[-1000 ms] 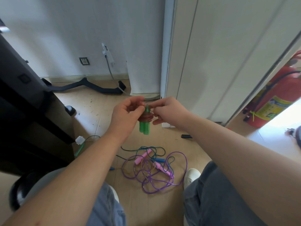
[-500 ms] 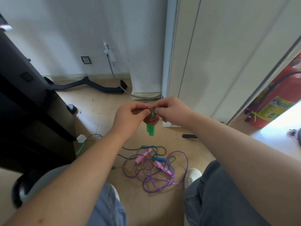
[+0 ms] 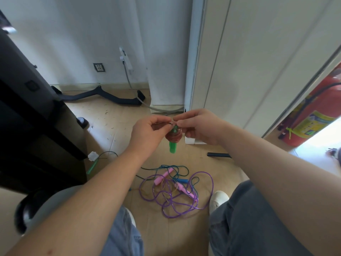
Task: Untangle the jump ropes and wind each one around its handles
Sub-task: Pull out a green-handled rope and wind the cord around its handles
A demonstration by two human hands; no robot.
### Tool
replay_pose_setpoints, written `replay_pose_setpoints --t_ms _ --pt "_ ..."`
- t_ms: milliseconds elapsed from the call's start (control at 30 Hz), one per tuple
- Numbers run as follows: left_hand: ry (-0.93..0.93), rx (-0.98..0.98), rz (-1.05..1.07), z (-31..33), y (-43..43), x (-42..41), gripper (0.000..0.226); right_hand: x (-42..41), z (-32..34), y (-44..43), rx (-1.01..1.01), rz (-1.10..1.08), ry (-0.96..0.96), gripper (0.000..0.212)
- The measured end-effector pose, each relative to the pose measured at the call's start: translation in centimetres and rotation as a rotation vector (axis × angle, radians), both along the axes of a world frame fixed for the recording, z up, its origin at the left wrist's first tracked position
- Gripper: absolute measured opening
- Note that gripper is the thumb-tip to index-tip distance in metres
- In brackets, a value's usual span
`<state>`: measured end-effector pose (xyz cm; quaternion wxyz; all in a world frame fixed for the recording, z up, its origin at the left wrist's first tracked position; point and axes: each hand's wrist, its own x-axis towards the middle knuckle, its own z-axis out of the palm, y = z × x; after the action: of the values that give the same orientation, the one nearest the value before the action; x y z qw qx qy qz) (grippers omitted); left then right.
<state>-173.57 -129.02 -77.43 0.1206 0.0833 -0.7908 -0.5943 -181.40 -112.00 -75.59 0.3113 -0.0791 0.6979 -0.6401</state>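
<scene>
1. The left hand (image 3: 147, 133) and the right hand (image 3: 201, 126) meet mid-scene, raised well above the floor. Both have curled fingers, with thumb and forefinger of each pinching the red rope (image 3: 173, 137) at the top of the bundle.
2. The bundle is a pair of green handles (image 3: 173, 147) hanging roughly upright between the hands. The red rope is coiled round their upper part. Whether its loose end is secured cannot be told.
3. On the floor nearer the person's feet lies a tangle of purple rope (image 3: 193, 207), pink handles (image 3: 163, 179), a blue handle (image 3: 181, 181) and teal rope (image 3: 166, 168), interlaced and not yet wound.
4. Judgement: the ropes look light, thin and pliant, with smooth, springy plastic cord. A coil is likely to spring loose unless its end is tucked.
5. Recommendation: grip the stiff handles to lift each rope, and draw the cord out gently rather than tugging knots tighter.
</scene>
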Motion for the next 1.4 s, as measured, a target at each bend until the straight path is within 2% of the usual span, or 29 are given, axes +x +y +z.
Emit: replay_pose_setpoints --t_ms 233,367,667,867,1133,1233,1400 --pt "-0.011 -0.155 0.034 -0.5 0.2 0.0 0.015 0.0 -0.4 0.1 0.085 0.057 -0.068 0.015" --pt "-0.003 -0.183 0.036 -0.4 0.6 0.3 0.017 -0.2 -0.4 0.3 0.118 0.057 -0.074 0.011" --pt "0.031 -0.137 0.07 -0.3 0.6 0.3 0.015 -0.1 0.3 0.2 0.001 0.018 -0.314 0.01" --pt "0.009 -0.176 0.061 -0.7 0.8 0.3 0.009 0.0 0.0 0.4 0.062 0.036 -0.326 0.014" --pt "0.041 -0.184 -0.059 -0.8 0.5 0.2 0.02 -0.4 0.1 0.8 0.07 0.04 -0.42 0.014" --pt "0.05 -0.164 -0.13 -1.1 0.5 0.3 0.02 -0.4 -0.2 0.9 0.077 0.119 -0.457 0.018" --pt "0.022 -0.13 -0.168 -1.4 0.5 0.2 0.02 -0.2 0.3 1.4 0.025 0.155 -0.413 0.02"
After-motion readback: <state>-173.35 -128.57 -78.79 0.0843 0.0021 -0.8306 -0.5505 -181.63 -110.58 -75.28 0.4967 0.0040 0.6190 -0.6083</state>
